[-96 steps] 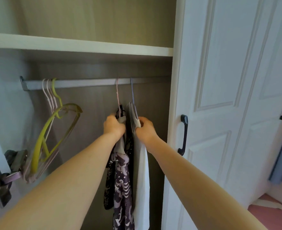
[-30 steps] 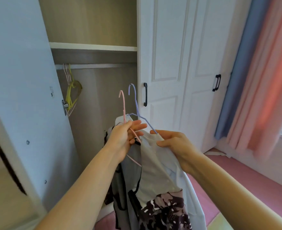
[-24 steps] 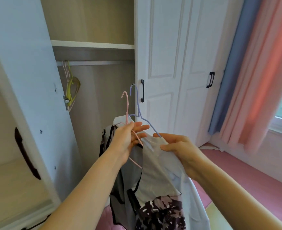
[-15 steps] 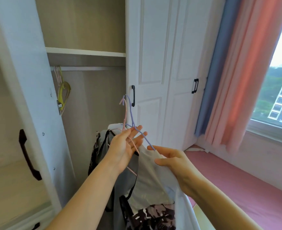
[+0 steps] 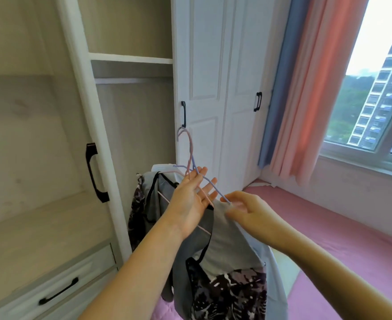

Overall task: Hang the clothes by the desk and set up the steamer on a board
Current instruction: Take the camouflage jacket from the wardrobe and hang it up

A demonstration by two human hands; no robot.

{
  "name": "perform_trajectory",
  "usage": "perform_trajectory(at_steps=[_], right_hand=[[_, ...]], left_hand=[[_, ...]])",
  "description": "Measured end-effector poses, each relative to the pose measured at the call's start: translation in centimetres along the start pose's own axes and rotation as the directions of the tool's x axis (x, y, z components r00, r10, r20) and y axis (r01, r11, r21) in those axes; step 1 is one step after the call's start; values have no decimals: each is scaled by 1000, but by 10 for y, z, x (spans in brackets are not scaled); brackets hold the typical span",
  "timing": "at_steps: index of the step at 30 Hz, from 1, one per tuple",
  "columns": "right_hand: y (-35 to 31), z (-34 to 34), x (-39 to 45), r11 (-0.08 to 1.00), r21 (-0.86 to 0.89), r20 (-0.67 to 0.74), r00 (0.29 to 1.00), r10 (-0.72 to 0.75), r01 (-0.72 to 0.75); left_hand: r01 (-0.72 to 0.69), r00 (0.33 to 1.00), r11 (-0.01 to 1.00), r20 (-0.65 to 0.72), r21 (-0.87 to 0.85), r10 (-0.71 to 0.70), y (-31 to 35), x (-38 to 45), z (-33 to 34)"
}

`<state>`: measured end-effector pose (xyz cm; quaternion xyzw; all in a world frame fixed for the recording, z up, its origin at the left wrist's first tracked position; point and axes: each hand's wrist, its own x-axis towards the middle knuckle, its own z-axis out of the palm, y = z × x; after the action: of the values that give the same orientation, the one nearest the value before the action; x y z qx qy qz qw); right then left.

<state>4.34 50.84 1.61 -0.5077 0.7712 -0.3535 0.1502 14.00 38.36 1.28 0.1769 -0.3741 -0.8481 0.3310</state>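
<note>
I hold a bunch of clothes (image 5: 227, 245) on two thin hangers, a pink hanger (image 5: 191, 148) and a lilac one, in front of the open wardrobe. The clothes are grey, white and a dark purple print, and they hang down between my arms. My left hand (image 5: 190, 199) grips the hangers just below their hooks, fingers partly spread. My right hand (image 5: 248, 211) pinches the grey fabric at the lilac hanger's right shoulder. No steamer, board or desk is in view.
The open wardrobe door (image 5: 82, 125) with a black handle stands at the left, drawers (image 5: 58, 292) below it. Closed white doors (image 5: 215, 88) are straight ahead. Blue and pink curtains (image 5: 310, 88) hang beside a window (image 5: 375, 77) at the right. Pink floor (image 5: 328, 227) lies below.
The clothes came off the wardrobe rail and are now carried in both hands. My view has turned right, away from the wardrobe, so the window has come into sight.
</note>
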Motion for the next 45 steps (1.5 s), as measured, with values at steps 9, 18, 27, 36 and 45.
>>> perform_trajectory(at_steps=[9, 18, 27, 36, 45], right_hand=[[-19, 26, -54, 996, -80, -264, 964, 14, -37], [-22, 18, -122, 999, -38, -338, 941, -9, -5], [-11, -9, -174, 996, 69, -273, 961, -40, 61], [6, -19, -221, 949, -101, -79, 949, -306, 298], [3, 9, -252, 856, -151, -12, 865, -502, 495]], left_hand=[[-108, 994, 917, 67, 383, 89, -25, -72, 2], [-277, 960, 658, 168, 700, 225, -46, -129, 5], [-418, 897, 599, 207, 683, 390, -80, -176, 33], [-410, 826, 494, 82, 766, 558, -111, -233, 43], [-323, 728, 404, -48, 856, 684, -117, -308, 37]])
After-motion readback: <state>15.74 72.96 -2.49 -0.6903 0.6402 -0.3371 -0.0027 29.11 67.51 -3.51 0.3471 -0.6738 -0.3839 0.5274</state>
